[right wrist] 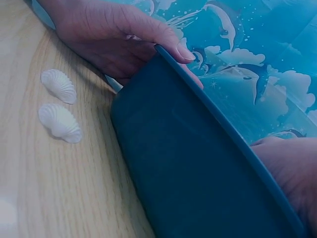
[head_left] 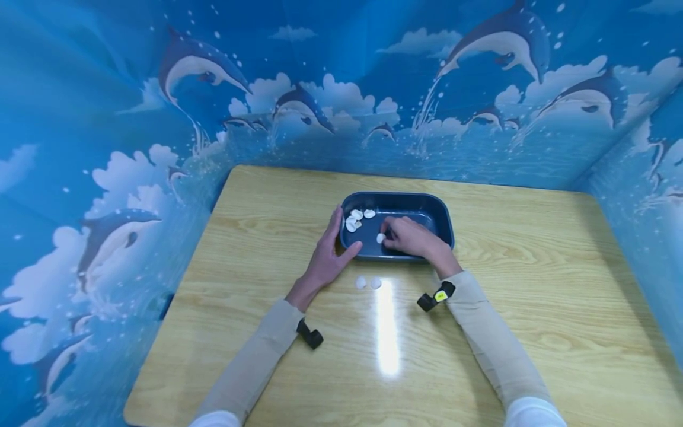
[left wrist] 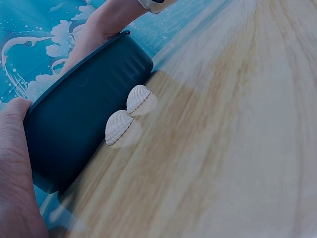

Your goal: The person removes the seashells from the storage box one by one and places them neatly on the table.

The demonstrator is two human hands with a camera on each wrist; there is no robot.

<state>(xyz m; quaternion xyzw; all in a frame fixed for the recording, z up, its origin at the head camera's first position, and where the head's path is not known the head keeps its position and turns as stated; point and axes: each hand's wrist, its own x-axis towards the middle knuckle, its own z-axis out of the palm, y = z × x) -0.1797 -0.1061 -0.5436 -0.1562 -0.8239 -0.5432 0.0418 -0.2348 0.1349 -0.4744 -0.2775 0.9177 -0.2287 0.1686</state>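
Observation:
In the head view a dark blue rectangular basin (head_left: 427, 200) sits on the table. My left hand (head_left: 326, 258) rests against its near left corner, fingers straight along the left wall and thumb spread along the front rim. My right hand (head_left: 411, 236) reaches down inside the basin, thumb and fingers pinching a small white seashell (head_left: 380, 238). Several white seashells (head_left: 351, 224) lie at the basin's left end. Two ribbed white shells, one left (left wrist: 119, 127) and one right (left wrist: 138, 98), stand on the table before the front wall. In both wrist views that wall hides the right fingertips.
The basin stands on a light wood-grain table (head_left: 533, 267) with rounded corners. A blue dolphin-print backdrop (head_left: 347, 65) surrounds the table at the back and sides. A bright light reflection lies on the tabletop in front of the basin.

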